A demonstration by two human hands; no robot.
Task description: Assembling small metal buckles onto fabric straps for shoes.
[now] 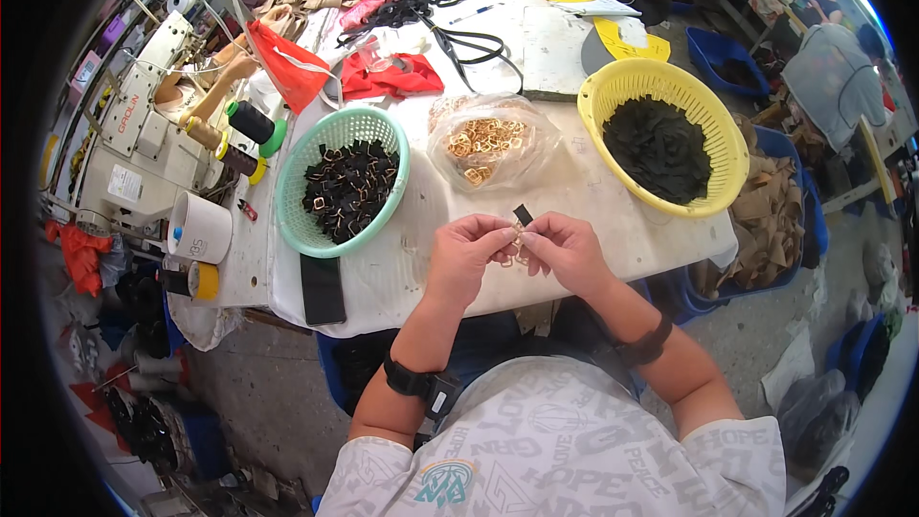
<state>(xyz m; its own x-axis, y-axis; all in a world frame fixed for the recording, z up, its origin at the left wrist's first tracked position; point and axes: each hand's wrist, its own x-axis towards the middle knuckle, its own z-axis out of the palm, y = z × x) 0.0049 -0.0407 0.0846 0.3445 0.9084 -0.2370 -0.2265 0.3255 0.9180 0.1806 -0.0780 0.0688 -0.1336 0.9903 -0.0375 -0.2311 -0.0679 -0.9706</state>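
My left hand [471,247] and my right hand [567,251] meet over the near part of the table, fingertips pinched together. Between them is a short black fabric strip [523,214], its end sticking up past my fingers. A gold metal ring shows partly at the fingertips, and more gold rings [507,262] lie just below. How the strip and ring sit together is hidden by my fingers. Beyond my hands stands a clear plastic bag [538,146] of gold rings. A mint green basket [402,165] at left holds black strips with gold rings; a yellow basket [732,168] at right holds plain black strips.
A black phone [323,289] lies at the table's left front edge. Sewing machine [139,124], thread spools [251,122] and a white cup-like roll [201,228] stand left. Red cloth [392,77] and black straps lie farther back. Another person in orange works across the table. Blue bins stand right.
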